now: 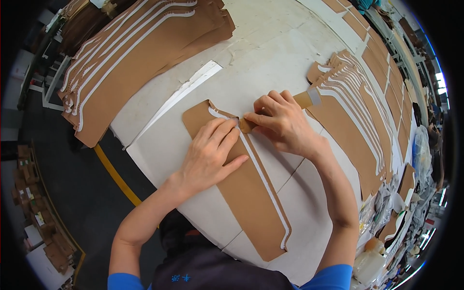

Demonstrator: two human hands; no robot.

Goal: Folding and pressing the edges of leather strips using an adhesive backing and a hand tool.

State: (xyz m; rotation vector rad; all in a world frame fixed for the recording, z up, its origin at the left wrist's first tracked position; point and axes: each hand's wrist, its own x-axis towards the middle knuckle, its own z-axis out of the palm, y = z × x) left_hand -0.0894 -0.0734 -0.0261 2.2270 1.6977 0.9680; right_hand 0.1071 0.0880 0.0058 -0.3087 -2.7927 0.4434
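Note:
A long brown leather-like piece [249, 203] lies slantwise on the white table, a white strip [263, 176] running along its right edge. My left hand [212, 150] rests on its upper part, fingers laid together and thumb apart. Fingertips of that hand press beside the strip at the edge. My right hand [282, 121] is closed round a tan-handled tool [304, 99] with a grey band at its outer end. The tool's rounded brown tip [246, 126] meets the piece's edge next to my left fingertips. My fingers hide the middle of the tool.
Stacked brown pieces with white strips [140, 58] overhang the table's left side. Another fanned stack [345, 125] lies to the right. A torn white strip [183, 92] lies across the table [270, 43]. Plastic bags and a whitish container [369, 263] crowd the right edge.

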